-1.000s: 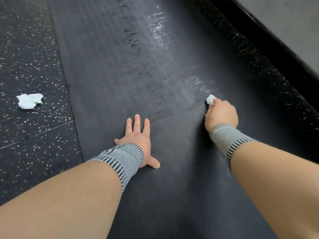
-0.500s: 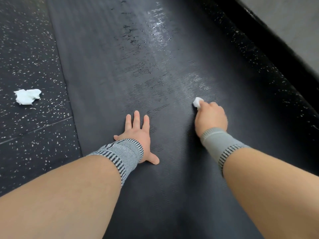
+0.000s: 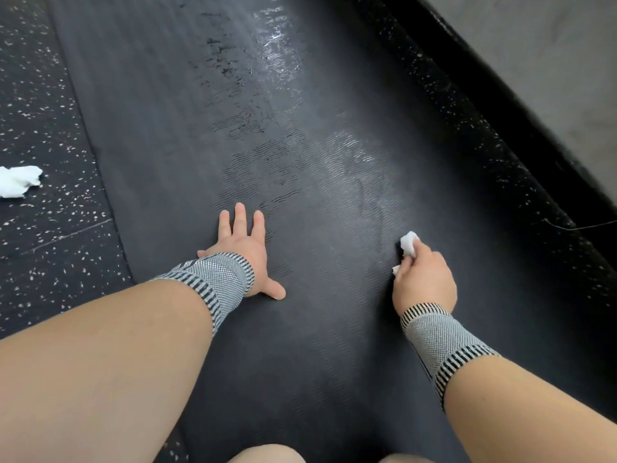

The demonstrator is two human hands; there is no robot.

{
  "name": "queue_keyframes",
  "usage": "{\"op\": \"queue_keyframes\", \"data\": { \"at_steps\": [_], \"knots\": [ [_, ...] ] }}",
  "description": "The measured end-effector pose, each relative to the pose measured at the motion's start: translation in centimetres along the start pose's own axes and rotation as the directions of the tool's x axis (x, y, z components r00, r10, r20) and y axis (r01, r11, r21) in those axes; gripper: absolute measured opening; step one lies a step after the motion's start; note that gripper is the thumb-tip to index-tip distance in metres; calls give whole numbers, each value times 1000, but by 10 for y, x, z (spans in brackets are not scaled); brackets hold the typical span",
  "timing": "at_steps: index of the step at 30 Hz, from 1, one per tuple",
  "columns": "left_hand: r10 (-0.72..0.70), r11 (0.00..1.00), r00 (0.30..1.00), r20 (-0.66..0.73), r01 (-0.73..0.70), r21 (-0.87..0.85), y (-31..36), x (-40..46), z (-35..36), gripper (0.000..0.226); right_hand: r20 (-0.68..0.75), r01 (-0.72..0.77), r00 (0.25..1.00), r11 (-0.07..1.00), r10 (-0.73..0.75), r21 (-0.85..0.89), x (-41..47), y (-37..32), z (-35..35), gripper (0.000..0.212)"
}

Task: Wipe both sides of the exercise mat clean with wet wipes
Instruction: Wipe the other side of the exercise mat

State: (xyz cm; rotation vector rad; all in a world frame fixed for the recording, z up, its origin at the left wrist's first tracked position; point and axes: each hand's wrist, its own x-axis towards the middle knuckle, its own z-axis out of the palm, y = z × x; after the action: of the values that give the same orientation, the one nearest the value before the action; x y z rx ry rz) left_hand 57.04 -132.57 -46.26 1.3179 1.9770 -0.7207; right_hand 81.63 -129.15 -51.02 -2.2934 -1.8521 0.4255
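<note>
A dark ribbed exercise mat (image 3: 173, 115) lies flat on the floor and runs away from me. Wet, shiny streaks show along its middle. My left hand (image 3: 245, 252) rests flat on the mat with straight, spread fingers. My right hand (image 3: 422, 282) is to the right of it, curled round a small crumpled white wet wipe (image 3: 409, 243) that it presses on the mat. Both wrists wear grey knitted bands.
A used crumpled white wipe (image 3: 18, 180) lies on the black speckled rubber floor (image 3: 40, 255) left of the mat. A black baseboard (image 3: 521, 105) and grey wall run along the right. My knees show at the bottom edge.
My right hand with the wipe swept left across the mat, then back to the right and nearer to me. My left hand stayed planted.
</note>
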Motion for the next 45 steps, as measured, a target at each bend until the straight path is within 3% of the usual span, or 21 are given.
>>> {"op": "queue_keyframes", "data": {
  "at_steps": [2,7,10,12,13,16,19,21,23,25,27,29,30,31,33,34,36,39,40,43,45],
  "knots": [
    [5,1000,1000,-5,-5,-7,0,-1,0,143,46,-10,999,1000,9,18,-25,1,2,24],
    [15,1000,1000,-13,-16,-16,-1,-2,1,144,162,367,916,930,-367,29,-67,-18,8,22],
    [23,1000,999,-26,-23,-9,-1,0,2,145,21,45,999,984,-50,175,-50,-3,-1,23],
    [27,1000,999,-36,-27,1,-1,1,3,146,-2,-166,986,971,169,171,-47,7,-1,21],
    [27,1000,999,-38,-27,2,-1,1,3,147,19,-179,984,975,178,130,-51,6,0,21],
    [25,1000,999,-38,-25,-3,-2,1,2,147,166,85,982,994,-95,63,-79,-22,9,21],
    [30,1000,998,-50,-30,1,-2,1,4,147,194,461,870,888,-452,3,-78,-41,14,21],
    [25,1000,998,-54,-25,-4,-2,2,4,146,124,385,916,923,-383,7,-46,-44,9,21],
    [19,1000,999,-48,-19,-3,-2,2,3,146,69,156,985,987,-157,24,-17,-44,6,22],
    [18,1000,999,-46,-18,0,-1,4,4,147,71,158,985,987,-155,-41,-17,-56,12,22],
    [21,1000,998,-61,-22,-6,-3,5,6,147,161,393,908,919,-386,-15,-42,-80,22,25],
    [32,999,997,-66,-34,-28,-5,4,6,146,248,661,725,751,-643,13,-64,-91,33,27],
    [34,999,997,-66,-37,-33,-4,4,6,146,251,698,694,716,-675,-5,-59,-90,35,26],
    [31,999,997,-68,-33,-31,-4,4,7,146,231,634,755,773,-613,-19,-46,-88,33,23],
    [16,1000,997,-77,-18,-23,-4,6,8,147,103,330,938,944,-331,30,-16,-81,28,22],
    [14,1000,997,-81,-16,-22,-4,7,8,147,83,226,970,973,-230,48,-10,-79,26,22],
    [22,999,996,-91,-25,-30,-5,8,10,147,123,303,945,953,-303,24,-17,-91,26,22],
    [46,995,993,-110,-55,-79,-8,10,12,146,223,586,760,792,-610,170,-55,-109,35,26],
    [50,993,992,-116,-61,-98,-9,10,12,146,220,559,766,795,-603,235,-61,-110,36,28],
    [66,990,990,-129,-81,-113,-10,9,12,146,153,297,910,864,-385,406,-59,-102,44,24],
    [91,974,979,-183,-126,-189,-13,6,22,133,118,360,897,858,-427,365,-62,-96,49,20]
  ]
}}
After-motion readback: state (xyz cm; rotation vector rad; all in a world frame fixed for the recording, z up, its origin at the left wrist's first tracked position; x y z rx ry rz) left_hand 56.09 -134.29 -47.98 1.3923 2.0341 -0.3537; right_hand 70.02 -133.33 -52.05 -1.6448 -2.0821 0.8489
